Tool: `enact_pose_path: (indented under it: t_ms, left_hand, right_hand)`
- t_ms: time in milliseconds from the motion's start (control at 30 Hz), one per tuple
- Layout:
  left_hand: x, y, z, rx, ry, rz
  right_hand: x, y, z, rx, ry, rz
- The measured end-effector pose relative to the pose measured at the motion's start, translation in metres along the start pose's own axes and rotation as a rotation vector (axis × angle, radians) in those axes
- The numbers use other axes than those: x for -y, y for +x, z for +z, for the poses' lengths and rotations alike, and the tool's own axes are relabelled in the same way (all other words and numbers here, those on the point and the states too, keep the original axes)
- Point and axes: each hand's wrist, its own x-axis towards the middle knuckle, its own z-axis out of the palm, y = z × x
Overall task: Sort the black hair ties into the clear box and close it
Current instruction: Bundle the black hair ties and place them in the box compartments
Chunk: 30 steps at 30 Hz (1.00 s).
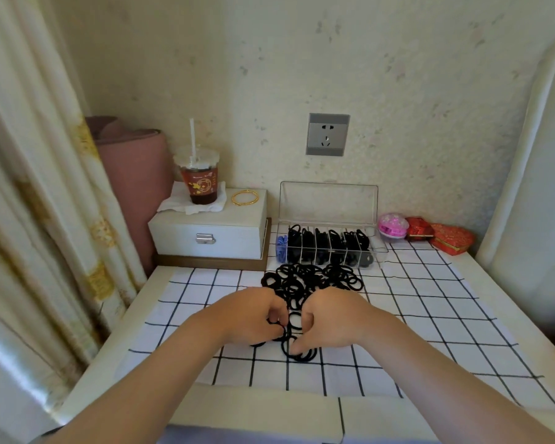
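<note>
The small black elastic hair ties [311, 280] lie as flat, overlapping rings in a loose heap on the surface [430, 315], just in front of the clear rectangular plastic box [377, 248]. The box stands open, its hinged lid [329, 203] upright. Most of its narrow divided compartments hold bundles of black ties.

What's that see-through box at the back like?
The clear box looks like transparent plastic, long and shallow, split by thin dividers into narrow compartments. Its lid stands open, upright by the wall. Most compartments hold black hair ties; the leftmost holds something blue. It sits on the checked cloth at the table's back.
</note>
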Motion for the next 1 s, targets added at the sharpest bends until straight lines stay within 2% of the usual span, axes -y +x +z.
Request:
enact_pose_path:
  t_ms: [267,467,600,700,867,1000]
  left_hand:
    - [0.006,0.005,0.001,-0.070,0.008,0.032]
    - [-0.010,0.016,0.001,-0.034,0.205,0.055]
    - [-0.013,0.019,0.004,-0.037,0.251,0.036]
    - [-0.008,0.020,0.003,-0.053,0.146,0.003]
    - [0.009,0.013,-0.009,-0.135,-0.197,-0.049]
    - [0.020,-0.003,-0.019,-0.105,-0.290,-0.074]
  right_hand:
    - [-0.009,0.006,-0.004,0.094,0.151,0.047]
    - [-0.013,0.005,-0.002,0.037,0.191,0.065]
    - [-0.012,0.008,0.000,0.090,0.231,0.078]
    - [-0.014,0.008,-0.002,0.100,0.270,0.073]
    - [-0.021,0.010,-0.014,0.024,0.447,0.054]
    - [-0.028,0.010,-0.020,0.004,0.469,0.049]
